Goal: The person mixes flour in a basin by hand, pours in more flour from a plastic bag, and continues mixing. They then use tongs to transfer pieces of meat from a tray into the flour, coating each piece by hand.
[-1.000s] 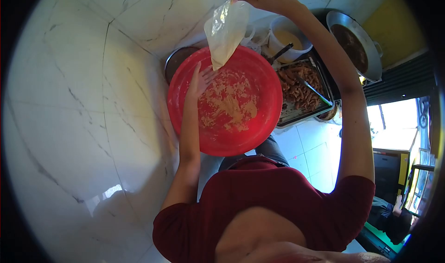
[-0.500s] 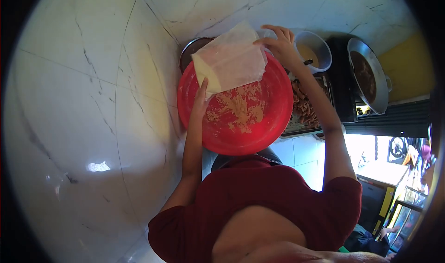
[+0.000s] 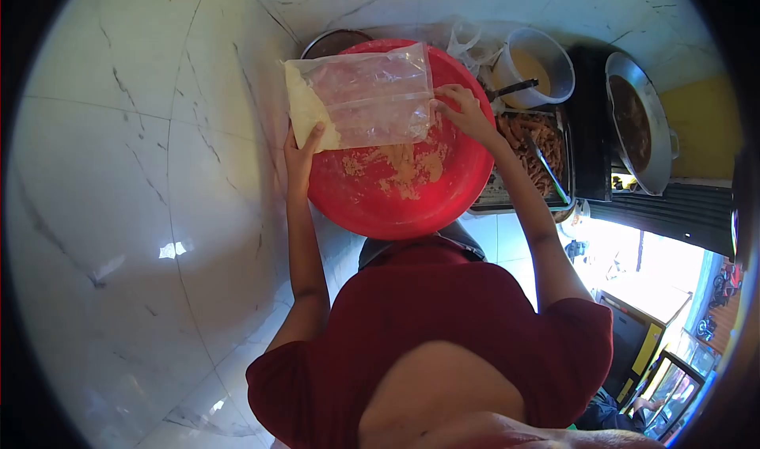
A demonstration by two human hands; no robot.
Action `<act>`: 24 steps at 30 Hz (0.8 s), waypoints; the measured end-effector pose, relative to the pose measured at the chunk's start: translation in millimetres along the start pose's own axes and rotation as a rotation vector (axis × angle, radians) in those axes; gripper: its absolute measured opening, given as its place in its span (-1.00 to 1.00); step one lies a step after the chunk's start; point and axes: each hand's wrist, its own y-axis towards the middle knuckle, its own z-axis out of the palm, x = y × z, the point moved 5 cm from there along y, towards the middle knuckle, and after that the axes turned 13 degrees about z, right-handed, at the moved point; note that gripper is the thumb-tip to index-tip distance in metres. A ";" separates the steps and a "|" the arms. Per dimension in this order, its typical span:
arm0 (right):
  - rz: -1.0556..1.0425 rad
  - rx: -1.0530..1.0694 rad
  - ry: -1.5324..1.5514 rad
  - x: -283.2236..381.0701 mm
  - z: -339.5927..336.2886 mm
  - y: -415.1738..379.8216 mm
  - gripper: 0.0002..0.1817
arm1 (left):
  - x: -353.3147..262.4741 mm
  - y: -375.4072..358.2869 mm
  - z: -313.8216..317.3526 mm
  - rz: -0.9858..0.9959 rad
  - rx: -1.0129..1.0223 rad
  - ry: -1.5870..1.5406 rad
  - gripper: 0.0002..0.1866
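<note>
A clear plastic bag point(image 3: 372, 93) with pale powder gathered at its left end is held level over a red basin point(image 3: 380, 212). My left hand point(image 3: 303, 150) grips the powder-filled end, thumb on top. At the bag's right edge, my right hand point(image 3: 463, 113) pinches the plastic with its fingertips. Below the bag, clumps of light brown powder point(image 3: 408, 172) lie on the basin's bottom.
Right of the basin are a tray of brown food pieces point(image 3: 546, 144) with tongs, a white tub point(image 3: 546, 65) of pale liquid, and a large pan point(image 3: 633, 125) of dark liquid. A tiled wall point(image 3: 158, 132) rises at left.
The bag has moved left and turned from a slant to level, with its powder end farther left. My right hand has come down to the bag's edge, its fingers closing.
</note>
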 end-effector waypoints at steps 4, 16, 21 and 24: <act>0.045 0.098 -0.039 -17.5 19.4 -2.6 -0.57 | -4.1 -6.4 1.3 0.076 0.058 0.039 -0.55; 0.165 -0.130 0.740 15.8 -45.9 -74.3 -0.63 | 77.0 -23.9 73.0 -0.687 0.214 -0.680 -0.67; 0.179 -0.416 0.715 -0.2 -80.7 -131.7 -0.75 | 53.1 -58.0 150.0 -0.967 0.403 -0.957 -0.65; 0.282 -0.608 0.695 -15.7 -97.5 -176.8 -0.81 | 51.0 -81.8 181.8 -1.215 0.492 -0.998 -0.65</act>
